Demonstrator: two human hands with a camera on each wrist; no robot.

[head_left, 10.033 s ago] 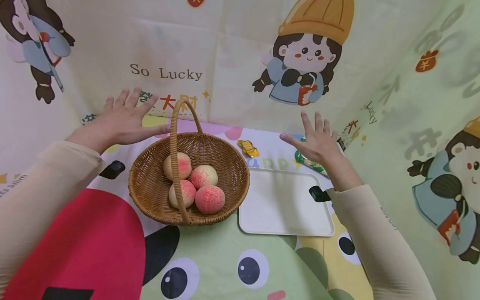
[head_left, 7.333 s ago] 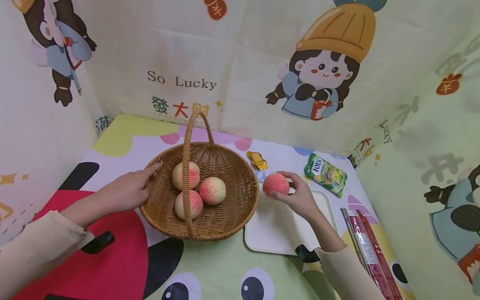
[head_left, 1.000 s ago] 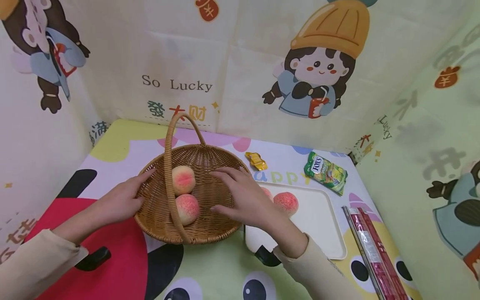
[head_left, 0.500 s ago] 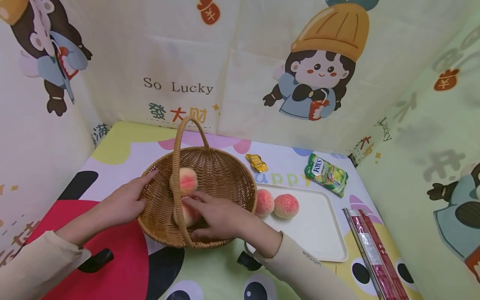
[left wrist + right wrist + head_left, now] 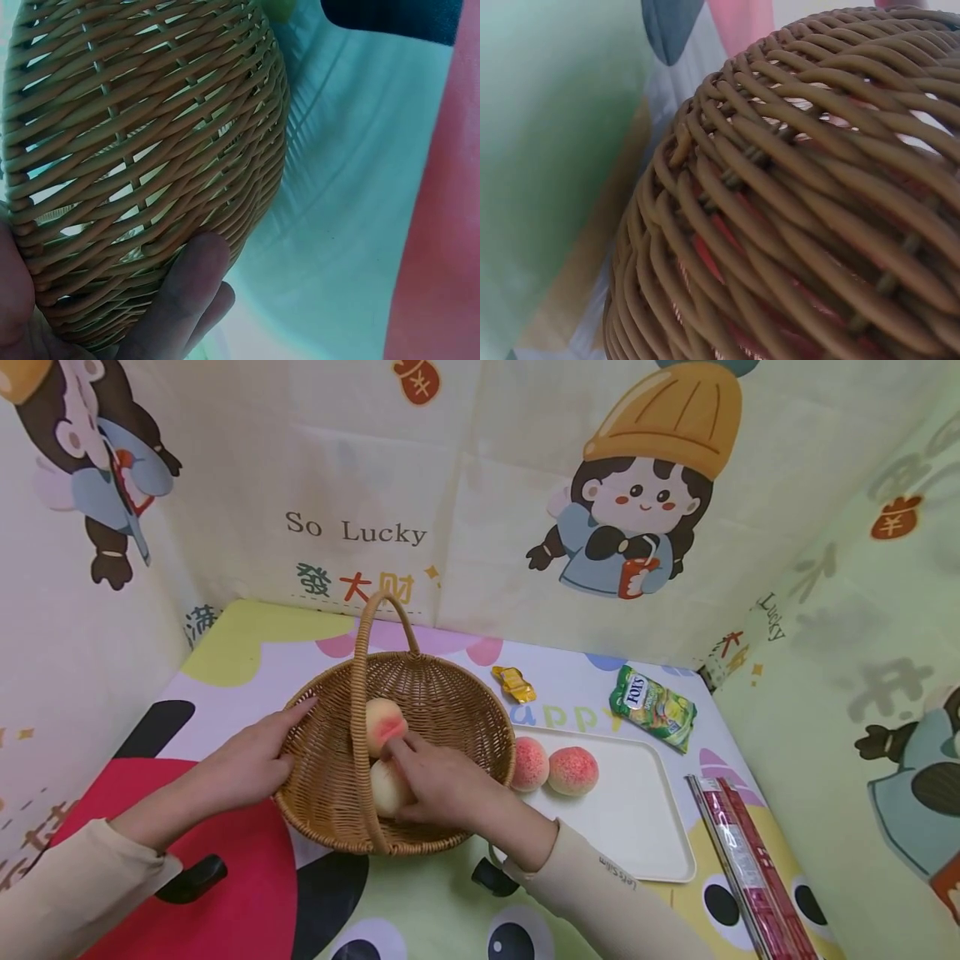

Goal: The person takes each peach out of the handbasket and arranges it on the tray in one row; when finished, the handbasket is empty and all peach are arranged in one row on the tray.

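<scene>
Inside the brown oval wicker basket (image 5: pixel 465 718), a round cream-coloured peach (image 5: pixel 388 787) is held in the grip of the right hand (image 5: pixel 442 781), curled over its side. Just beside it lies a round pink-and-cream peach (image 5: pixel 382 727), which a sideways pull could knock. The arched wicker handle (image 5: pixel 359 693) passes overhead, so a steep lift may strike it. The left hand (image 5: pixel 251 764) holds the basket's edge; slackening could let it slide. Two reddish peaches (image 5: pixel 574 771) on the white rectangular tray (image 5: pixel 645 818) might roll if bumped.
</scene>
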